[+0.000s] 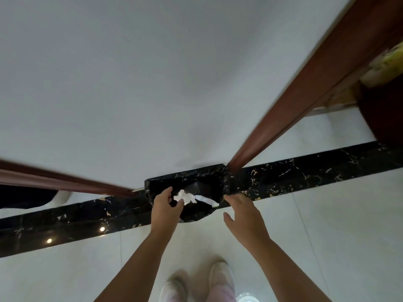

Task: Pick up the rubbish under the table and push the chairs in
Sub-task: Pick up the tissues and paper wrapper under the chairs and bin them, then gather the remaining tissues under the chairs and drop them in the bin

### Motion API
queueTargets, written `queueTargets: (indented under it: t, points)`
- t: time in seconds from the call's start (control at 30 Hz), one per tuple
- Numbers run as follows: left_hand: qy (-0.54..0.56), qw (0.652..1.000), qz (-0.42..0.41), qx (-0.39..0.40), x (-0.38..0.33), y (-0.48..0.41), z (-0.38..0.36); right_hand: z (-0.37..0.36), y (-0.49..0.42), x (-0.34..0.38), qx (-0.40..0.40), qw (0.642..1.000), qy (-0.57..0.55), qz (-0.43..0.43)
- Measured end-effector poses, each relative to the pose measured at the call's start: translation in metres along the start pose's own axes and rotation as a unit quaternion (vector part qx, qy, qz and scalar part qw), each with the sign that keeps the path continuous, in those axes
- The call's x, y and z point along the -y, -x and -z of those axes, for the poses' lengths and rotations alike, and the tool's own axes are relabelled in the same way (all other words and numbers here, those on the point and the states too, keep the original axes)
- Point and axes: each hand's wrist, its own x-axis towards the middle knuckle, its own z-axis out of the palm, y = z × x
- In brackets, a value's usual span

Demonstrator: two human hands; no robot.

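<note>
A crumpled white tissue [184, 196] — the rubbish — sits at the mouth of a black bin bag [196, 188], pinched in the grip of the left hand [166, 203], whose thumb and fingers are together on it. A flatter strip of white paper [207, 200] lies just beside it inside the bag, its long axis running from the tissue toward the right and slightly down. The tissue itself is a bunched wad with no clear long axis. The right hand [242, 211] reaches the bag's right rim; its fingers look spread, and I cannot tell whether they pinch the plastic or only touch it.

The bag hangs open above a black marble strip [305, 173] set in the pale tiled floor [327, 225], by a white wall [152, 73] with dark wooden trim [294, 105]. The person's shoes [220, 275] show below.

Judging from this, rubbish is going into the bag, so collecting seems nearly finished. No chairs or bench are in view; pushing chairs in probably remains.
</note>
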Motion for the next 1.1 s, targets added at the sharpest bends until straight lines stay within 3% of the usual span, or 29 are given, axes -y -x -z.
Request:
queueTargets:
  t: [0.1, 0.23, 0.4, 0.57, 0.77, 1.1]
  points:
    - [-0.026, 0.999, -0.015, 0.011, -0.007, 0.013, 0.007, 0.011, 0.007, 0.008, -0.019, 1.0, -0.012, 0.003]
    - [-0.08, 0.99, -0.117, -0.009, -0.031, 0.044, 0.031, 0.034, 0.023, 0.031, -0.081, 0.996, -0.036, 0.016]
    - [-0.179, 0.942, -0.276, -0.059, -0.078, 0.093, 0.077, 0.075, 0.057, 0.068, -0.191, 0.98, -0.025, 0.043]
    - [-0.238, 0.896, -0.365, -0.082, -0.121, 0.146, 0.126, 0.125, 0.103, 0.108, -0.245, 0.968, -0.003, 0.043]
    - [-0.197, 0.898, -0.387, -0.068, -0.166, 0.209, 0.165, 0.185, 0.169, 0.152, -0.322, 0.946, -0.028, 0.036]
    - [-0.167, 0.821, -0.545, -0.044, -0.23, 0.312, 0.189, 0.268, 0.285, 0.176, -0.448, 0.894, 0.018, -0.01]
